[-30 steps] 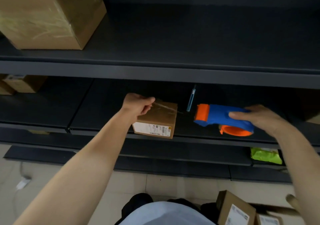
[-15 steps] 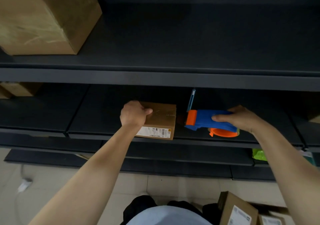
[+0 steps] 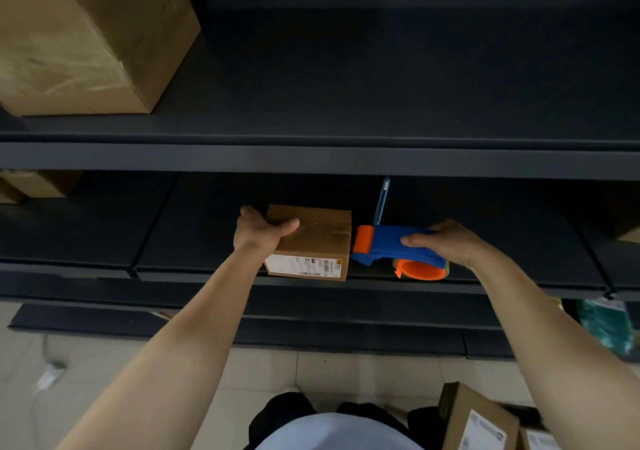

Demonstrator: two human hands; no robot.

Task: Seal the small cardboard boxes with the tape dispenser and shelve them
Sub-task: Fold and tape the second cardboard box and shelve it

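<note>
A small cardboard box (image 3: pixel 317 241) with a white label on its front sits at the front edge of the dark middle shelf (image 3: pixel 194 273). My left hand (image 3: pixel 259 231) grips its left top corner, thumb across the top. A shiny strip of tape lies across the box's top. My right hand (image 3: pixel 450 243) holds the blue and orange tape dispenser (image 3: pixel 391 248), whose orange front end touches the box's right side.
A large cardboard box (image 3: pixel 86 37) stands on the upper shelf at left. A blue pen-like object (image 3: pixel 381 201) lies behind the dispenser. More small boxes (image 3: pixel 478 418) sit on the floor at bottom right. Green packets (image 3: pixel 604 321) lie on a lower shelf at right.
The dispenser moved left from clear of the box until its orange end touches the box's right side. My left hand shifted from pinching the tape end to gripping the box corner.
</note>
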